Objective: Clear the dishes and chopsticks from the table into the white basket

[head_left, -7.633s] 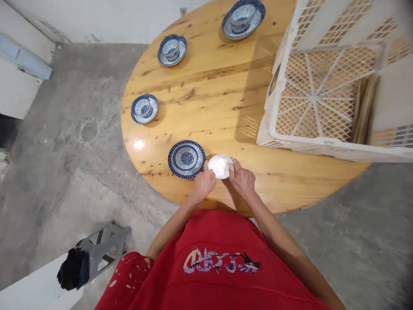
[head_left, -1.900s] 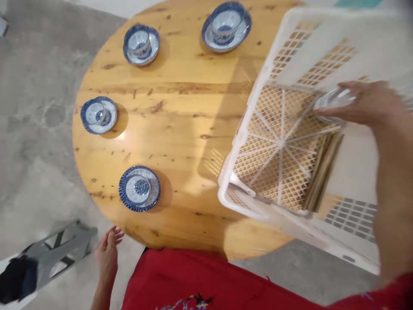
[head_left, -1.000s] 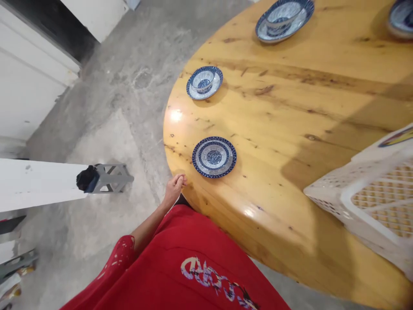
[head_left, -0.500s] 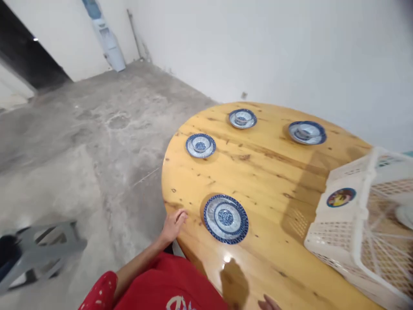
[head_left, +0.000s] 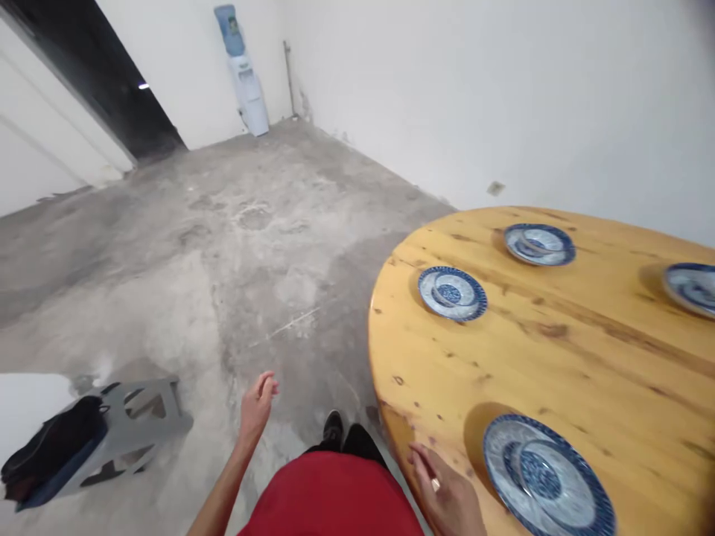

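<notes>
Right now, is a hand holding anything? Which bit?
Nothing: the bare left hand looks empty, as does the bare right hand near the round blue-and-white plate.

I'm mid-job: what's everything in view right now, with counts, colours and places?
Plates: four, blue and white, on table; one cut off at right
Bowls: at least three, blue and white, on plates
Table: one, yellow-brown wood, right
Stool: one, grey, lower left
Bundle: one, dark, on stool
Water dispenser: one, white, blue bottle on top, far corner
Pole: one, greyish, beside dispenser
Door or doorway: one, dark, upper left
Walls: two, white, background
Wall fitting: one, pale, beyond table
Floor: one, grey, left
Shoe: at least one, dark, bottom centre
Shirt: one, red, bottom
Left hand: one, above floor
Right hand: one, ringed, beside nearest plate
</notes>
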A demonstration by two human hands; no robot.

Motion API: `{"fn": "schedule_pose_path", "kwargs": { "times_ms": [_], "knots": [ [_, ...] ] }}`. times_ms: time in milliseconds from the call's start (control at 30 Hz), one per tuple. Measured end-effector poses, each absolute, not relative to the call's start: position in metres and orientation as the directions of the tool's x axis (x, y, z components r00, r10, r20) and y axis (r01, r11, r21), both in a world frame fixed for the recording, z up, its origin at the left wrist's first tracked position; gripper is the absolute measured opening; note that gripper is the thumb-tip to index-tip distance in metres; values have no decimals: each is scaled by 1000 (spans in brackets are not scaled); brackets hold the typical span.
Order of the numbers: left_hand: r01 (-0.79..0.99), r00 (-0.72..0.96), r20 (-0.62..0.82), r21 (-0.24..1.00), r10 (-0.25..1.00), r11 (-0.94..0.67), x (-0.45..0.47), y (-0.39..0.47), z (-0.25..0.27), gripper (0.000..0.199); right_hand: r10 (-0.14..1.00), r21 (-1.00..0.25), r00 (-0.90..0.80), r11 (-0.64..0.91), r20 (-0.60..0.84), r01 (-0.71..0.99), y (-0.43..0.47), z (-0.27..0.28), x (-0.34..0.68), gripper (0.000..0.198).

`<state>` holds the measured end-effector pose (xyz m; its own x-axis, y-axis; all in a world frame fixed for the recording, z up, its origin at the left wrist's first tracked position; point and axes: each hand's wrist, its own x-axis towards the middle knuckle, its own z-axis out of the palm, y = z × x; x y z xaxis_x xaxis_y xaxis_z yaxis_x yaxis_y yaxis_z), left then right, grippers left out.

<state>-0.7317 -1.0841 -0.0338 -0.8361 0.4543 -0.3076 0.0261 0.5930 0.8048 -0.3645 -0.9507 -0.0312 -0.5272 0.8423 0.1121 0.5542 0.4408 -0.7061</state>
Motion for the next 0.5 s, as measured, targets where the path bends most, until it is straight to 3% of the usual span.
{"fn": "schedule_pose_path", "kwargs": {
  "times_ms": [100,167,300,500],
  "knots": [
    [-82,-873,-354,784,334,616,-741,-1107,-40,62,814,-629,-560,519,157,578,-919,-29,-395,44],
    [-107,-859,-386,777,335,620,-743,-1108,-40,63,793,-622,-591,538,145,569,-906,-28,-418,43],
    [5,-829,-338,792,445,610,-758,-1071,-38,56,773,-659,-625,526,107,537,-895,-32,-461,38],
    [193,-707,-262,822,657,536,-824,-942,-31,49,806,-737,-591,413,22,536,-870,-55,-521,37]
  ]
}}
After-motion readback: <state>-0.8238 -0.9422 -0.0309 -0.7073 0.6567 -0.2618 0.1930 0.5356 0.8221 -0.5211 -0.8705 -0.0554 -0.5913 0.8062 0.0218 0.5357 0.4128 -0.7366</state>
